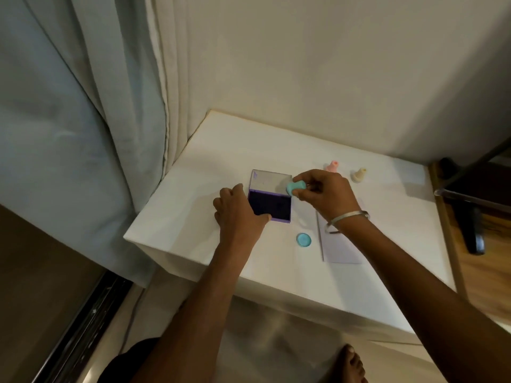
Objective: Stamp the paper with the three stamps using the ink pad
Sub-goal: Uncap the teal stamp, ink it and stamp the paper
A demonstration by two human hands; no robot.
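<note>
My left hand (237, 214) rests closed against the near left edge of the ink pad (269, 207), steadying it on the tabletop (210, 150). My right hand (322, 193) pinches the teal stamp (296, 187) in its fingertips, held tilted just above the pad's far right corner, by the hinge of the open lid (272, 179).

Risks, as I judge them: the stamp sits off-centre, so a press here could catch the case edge and ink unevenly. My left thumb lies at the dark ink surface and may smudge. My right forearm crosses above the paper (341, 244); any ink on it could mark the sheet.

Materials: the pad is a flat rectangular case, purple-rimmed, its ink bed dark and matte; the lid looks glossy. The teal stamp is smooth, waisted plastic. A round teal cap (304, 239) lies near the paper's left edge. The pink stamp (332, 166) and cream stamp (359, 174) stand upright behind, well apart from the pad. The paper is thin, pale lilac, unstamped where visible.
</note>
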